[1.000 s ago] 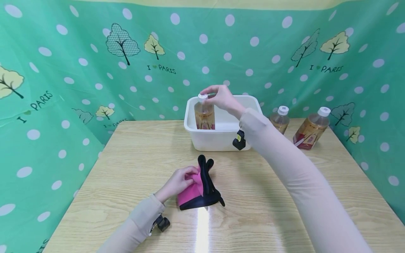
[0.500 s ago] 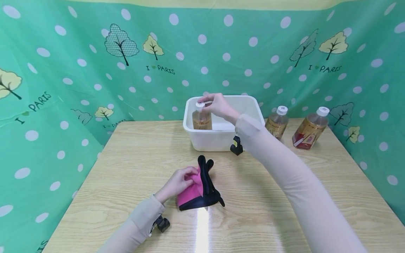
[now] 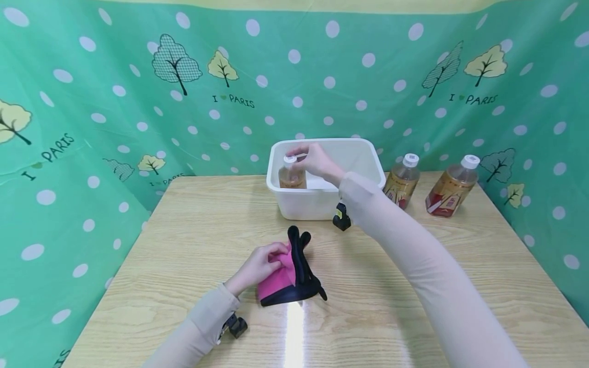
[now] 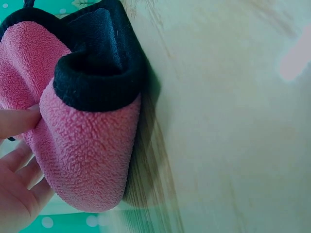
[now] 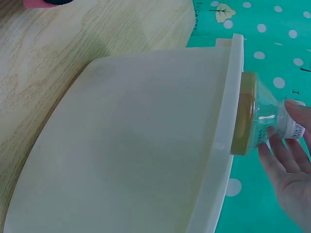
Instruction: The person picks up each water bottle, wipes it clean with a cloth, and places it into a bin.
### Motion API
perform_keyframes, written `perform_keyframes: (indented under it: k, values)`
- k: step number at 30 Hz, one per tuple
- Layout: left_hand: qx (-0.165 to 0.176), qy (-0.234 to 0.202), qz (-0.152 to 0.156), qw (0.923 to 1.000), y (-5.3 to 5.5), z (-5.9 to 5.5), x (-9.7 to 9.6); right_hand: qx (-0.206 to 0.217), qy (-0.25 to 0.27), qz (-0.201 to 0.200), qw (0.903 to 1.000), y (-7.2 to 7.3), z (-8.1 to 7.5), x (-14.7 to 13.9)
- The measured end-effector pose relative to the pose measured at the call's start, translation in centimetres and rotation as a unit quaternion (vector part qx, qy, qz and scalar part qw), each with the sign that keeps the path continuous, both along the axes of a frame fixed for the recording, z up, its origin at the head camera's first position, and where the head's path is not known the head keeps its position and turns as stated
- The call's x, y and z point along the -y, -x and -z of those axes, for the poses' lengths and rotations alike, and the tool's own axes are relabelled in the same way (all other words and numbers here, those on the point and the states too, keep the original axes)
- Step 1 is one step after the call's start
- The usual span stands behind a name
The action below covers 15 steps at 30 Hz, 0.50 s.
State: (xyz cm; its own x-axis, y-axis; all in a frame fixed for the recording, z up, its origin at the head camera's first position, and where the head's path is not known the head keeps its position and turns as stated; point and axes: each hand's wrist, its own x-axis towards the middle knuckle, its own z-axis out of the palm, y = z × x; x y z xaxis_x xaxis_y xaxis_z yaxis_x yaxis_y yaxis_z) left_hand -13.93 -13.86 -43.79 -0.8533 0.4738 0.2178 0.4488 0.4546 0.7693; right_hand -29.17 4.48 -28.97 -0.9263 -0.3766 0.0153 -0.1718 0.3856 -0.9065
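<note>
By its white cap, a bottle of amber drink [image 3: 292, 179] is pinched in my right hand [image 3: 318, 161]. The bottle stands upright inside the left end of a white plastic bin [image 3: 322, 204], whose front wall hides its lower part. In the right wrist view the thumb and fingers of that hand [image 5: 291, 170] are around the bottle's cap and neck. My left hand [image 3: 259, 263] pinches a fold of a pink fleece cloth item with black edging [image 3: 278, 281] on the table. The left wrist view shows this fuzzy pink item [image 4: 92, 150] with a dark blue inner side.
Two more capped bottles stand right of the bin: one bottle [image 3: 402, 183] close to it, partly behind the right sleeve, and another bottle [image 3: 452, 188] farther right. A green dotted curtain [image 3: 294, 92] rises behind the wooden table [image 3: 193, 230].
My right hand has lowered the bottle deeper into the bin, so less of it shows above the rim. The left hand and the pink cloth item have stayed put.
</note>
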Motion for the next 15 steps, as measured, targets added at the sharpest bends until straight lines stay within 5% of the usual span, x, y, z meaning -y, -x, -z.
perform_keyframes:
  k: [15]
  values:
    - [-0.007, 0.004, -0.002, 1.0, -0.1, -0.1, -0.2, 0.009, -0.007, 0.004, 0.9999, 0.2, 1.1, 0.1]
